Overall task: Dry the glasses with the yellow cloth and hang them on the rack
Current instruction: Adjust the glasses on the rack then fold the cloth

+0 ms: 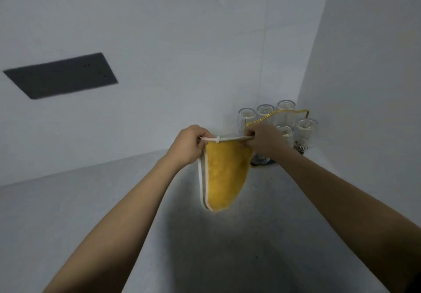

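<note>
Head view: left hand [191, 143] & right hand [262, 139] each pinch a top corner of the yellow cloth [224, 176], stretched at centre. Glasses [284, 131] hang inverted on rack [276, 113], 3 o'clock. Prob. cloth prep; next needs one hand freed to grab a glass.

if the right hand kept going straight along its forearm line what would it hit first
Most likely the nearest upturned glass on the gold-rimmed rack, just beyond the right hand, which pinches the yellow cloth; depth is unclear.
</note>
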